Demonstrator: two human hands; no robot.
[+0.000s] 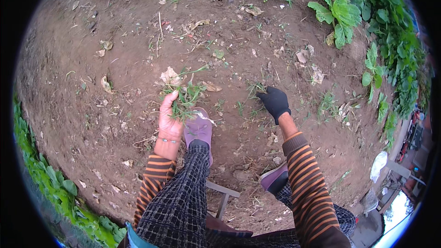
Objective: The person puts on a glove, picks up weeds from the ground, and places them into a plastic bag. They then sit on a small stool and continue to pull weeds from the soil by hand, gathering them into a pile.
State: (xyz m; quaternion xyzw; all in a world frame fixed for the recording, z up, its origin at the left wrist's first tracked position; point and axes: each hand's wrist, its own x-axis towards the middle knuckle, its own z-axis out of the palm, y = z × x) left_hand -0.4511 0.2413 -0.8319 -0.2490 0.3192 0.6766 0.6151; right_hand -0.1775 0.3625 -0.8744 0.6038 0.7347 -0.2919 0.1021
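Note:
My bare left hand (170, 112) holds a loose bunch of green weeds (187, 98) mixed with dry leaves, above my purple shoe (200, 127). A black glove covers my right hand (274, 102), which is down near the soil, its fingers closed around a small tuft of grass (256, 89). Whether that tuft is still rooted cannot be told. Around both hands lies brown soil (227, 134) scattered with dry leaves and small weeds.
Broad-leaved green plants (344, 13) grow at the upper right, beside a dense leafy row (399, 48). Another leafy row (58, 186) borders the lower left. A low stool frame (223, 190) stands between my legs. White plastic (378, 166) and assorted objects lie at the right edge.

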